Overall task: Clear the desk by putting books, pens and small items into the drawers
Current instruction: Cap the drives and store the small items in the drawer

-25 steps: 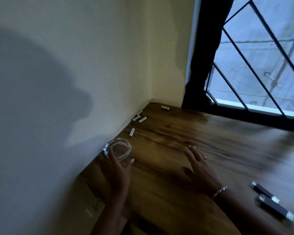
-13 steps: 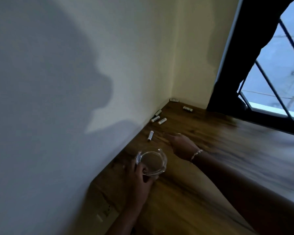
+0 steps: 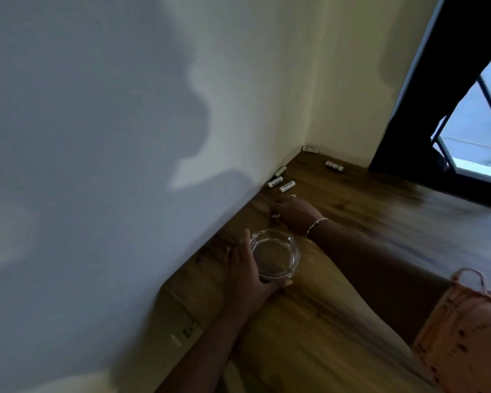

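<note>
I've got my left hand [image 3: 245, 269] wrapped round the glass ashtray [image 3: 275, 255]; right hand [image 3: 291, 212] is curled over a battery, grip unclear. I'd drop each battery [image 3: 287, 186] in.

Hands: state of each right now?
Left hand: closed around the glass dish.
Right hand: palm down on the desk near the batteries; grip cannot be told.

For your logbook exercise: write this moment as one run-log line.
left hand: holds glass dish | right hand: reaching for batteries by wall | desk: not cleared
</note>
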A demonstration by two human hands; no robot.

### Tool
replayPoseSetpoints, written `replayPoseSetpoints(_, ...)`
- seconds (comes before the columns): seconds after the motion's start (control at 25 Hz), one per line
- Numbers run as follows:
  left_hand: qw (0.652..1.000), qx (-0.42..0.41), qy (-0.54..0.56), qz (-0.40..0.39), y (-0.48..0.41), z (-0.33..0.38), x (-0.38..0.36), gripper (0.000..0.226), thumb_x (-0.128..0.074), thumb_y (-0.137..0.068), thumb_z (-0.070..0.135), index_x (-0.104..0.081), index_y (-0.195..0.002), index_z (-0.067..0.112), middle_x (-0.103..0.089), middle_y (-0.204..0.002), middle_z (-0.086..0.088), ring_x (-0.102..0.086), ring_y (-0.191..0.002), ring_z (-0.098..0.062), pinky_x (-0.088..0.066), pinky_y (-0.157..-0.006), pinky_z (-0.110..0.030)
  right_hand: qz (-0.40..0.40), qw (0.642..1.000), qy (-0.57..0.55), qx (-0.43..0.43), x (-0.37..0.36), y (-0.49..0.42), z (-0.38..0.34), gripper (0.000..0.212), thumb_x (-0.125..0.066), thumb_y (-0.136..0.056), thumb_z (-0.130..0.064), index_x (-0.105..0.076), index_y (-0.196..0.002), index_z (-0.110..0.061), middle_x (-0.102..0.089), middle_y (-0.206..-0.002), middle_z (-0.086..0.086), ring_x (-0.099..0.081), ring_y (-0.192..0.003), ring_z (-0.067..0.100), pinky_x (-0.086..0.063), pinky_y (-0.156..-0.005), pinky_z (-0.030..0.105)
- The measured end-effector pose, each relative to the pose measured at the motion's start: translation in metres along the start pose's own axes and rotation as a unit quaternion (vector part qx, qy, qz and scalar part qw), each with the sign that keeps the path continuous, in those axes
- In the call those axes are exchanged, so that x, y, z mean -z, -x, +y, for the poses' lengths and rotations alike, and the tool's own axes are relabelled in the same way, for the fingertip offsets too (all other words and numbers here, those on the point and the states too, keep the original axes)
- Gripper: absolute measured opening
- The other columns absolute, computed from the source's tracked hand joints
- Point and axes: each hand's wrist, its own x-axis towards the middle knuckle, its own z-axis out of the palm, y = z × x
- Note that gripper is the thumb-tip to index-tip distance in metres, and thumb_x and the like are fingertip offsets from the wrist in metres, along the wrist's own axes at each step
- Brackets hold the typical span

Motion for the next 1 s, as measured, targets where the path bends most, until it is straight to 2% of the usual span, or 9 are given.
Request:
replayPoseSetpoints(0.12,1.000,0.000,-0.025,-0.016,-0.009,0.002,-0.001,0.144,-0.046,-0.036,0.091,-0.006,-0.149,0.012,-0.022,-0.153,-0.005,-0.023,-0.140,-0.022,-0.018,-0.117,-0.041,0.099,0.992,-0.040,-0.070,0.015,0.015,0.000,0.023,-0.042,-0.096,-0.023,-0.055,-0.109,-0.010,-0.062,-0.107,0.010,-0.060,-0.091,0.027,-0.038,-0.065,0.029)
replayPoseSetpoints(0.2,0.999,-0.019,-0.038,0.003,-0.019,0.004,-0.008,0.139,-0.043,-0.041,0.093,-0.021,-0.146,0.006,-0.035,-0.147,-0.012,-0.037,-0.133,-0.028,-0.029,-0.112,-0.044,0.128,0.987,-0.075,-0.061,0.027,0.029,-0.011,0.021,-0.044,-0.095,-0.021,-0.057,-0.107,-0.011,-0.063,-0.100,0.007,-0.061,-0.085,0.024,-0.040,-0.063,0.029)
replayPoseSetpoints(0.32,0.996,-0.056,-0.040,0.050,-0.034,0.011,-0.013,0.108,-0.062,-0.056,0.068,-0.027,-0.140,0.011,-0.046,-0.137,-0.024,-0.051,-0.122,-0.034,-0.044,-0.100,-0.050,0.031,1.000,-0.002,0.004,0.024,0.044,-0.035,0.022,-0.043,-0.092,-0.018,-0.058,-0.107,-0.012,-0.060,-0.110,0.006,-0.061,-0.097,0.026,-0.045,-0.069,0.032)
replayPoseSetpoints(0.4,0.999,-0.041,-0.013,-0.011,-0.041,0.017,-0.007,0.119,-0.079,-0.057,0.053,-0.009,-0.147,0.015,-0.033,-0.148,-0.014,-0.037,-0.134,-0.024,-0.033,-0.111,-0.043,-0.009,1.000,0.018,0.010,0.011,0.049,-0.035,0.025,-0.045,-0.090,-0.019,-0.058,-0.109,-0.011,-0.057,-0.117,0.007,-0.057,-0.105,0.027,-0.043,-0.071,0.031)
replayPoseSetpoints(0.48,0.999,-0.018,-0.003,-0.035,-0.047,0.012,-0.011,0.128,-0.081,-0.057,0.051,-0.002,-0.149,0.013,-0.026,-0.152,-0.005,-0.028,-0.139,-0.019,-0.028,-0.113,-0.038,-0.005,1.000,-0.023,0.004,0.009,0.049,-0.023,0.025,-0.046,-0.091,-0.020,-0.060,-0.110,-0.012,-0.058,-0.115,0.007,-0.057,-0.104,0.026,-0.042,-0.070,0.029)
replayPoseSetpoints(0.64,0.999,-0.020,-0.004,-0.031,-0.050,0.006,-0.017,0.121,-0.065,-0.048,0.073,-0.023,-0.147,0.017,-0.036,-0.146,0.000,-0.036,-0.133,-0.015,-0.035,-0.109,-0.035,0.143,0.983,-0.096,-0.057,0.009,0.010,0.021,0.026,-0.044,-0.096,-0.018,-0.059,-0.116,-0.012,-0.065,-0.108,0.010,-0.063,-0.090,0.024,-0.046,-0.067,0.026)
replayPoseSetpoints(0.68,0.999,-0.014,0.000,-0.034,-0.049,0.006,-0.018,0.125,-0.062,-0.045,0.075,-0.020,-0.147,0.018,-0.035,-0.146,0.001,-0.036,-0.132,-0.014,-0.034,-0.109,-0.033,0.136,0.986,-0.070,-0.067,0.006,-0.006,0.035,0.029,-0.042,-0.096,-0.022,-0.056,-0.120,-0.014,-0.062,-0.117,0.011,-0.062,-0.097,0.025,-0.048,-0.072,0.028)
replayPoseSetpoints(0.8,0.999,-0.008,0.010,-0.046,-0.045,0.007,-0.016,0.131,-0.058,-0.042,0.077,-0.006,-0.149,0.023,-0.027,-0.150,0.004,-0.030,-0.134,-0.012,-0.030,-0.106,-0.024,0.001,0.998,-0.002,-0.058,-0.007,-0.033,0.055,0.038,-0.037,-0.096,-0.033,-0.047,-0.129,-0.017,-0.044,-0.140,0.010,-0.050,-0.119,0.028,-0.048,-0.093,0.038)
replayPoseSetpoints(1.0,0.999,-0.010,-0.008,-0.049,-0.050,0.009,-0.013,0.131,-0.052,-0.042,0.079,-0.003,-0.149,0.022,-0.024,-0.152,0.003,-0.025,-0.136,-0.012,-0.026,-0.106,-0.023,0.014,0.997,0.010,-0.081,-0.009,-0.032,0.053,0.036,-0.043,-0.095,-0.030,-0.048,-0.126,-0.012,-0.030,-0.145,0.013,-0.045,-0.119,0.034,-0.048,-0.087,0.038)
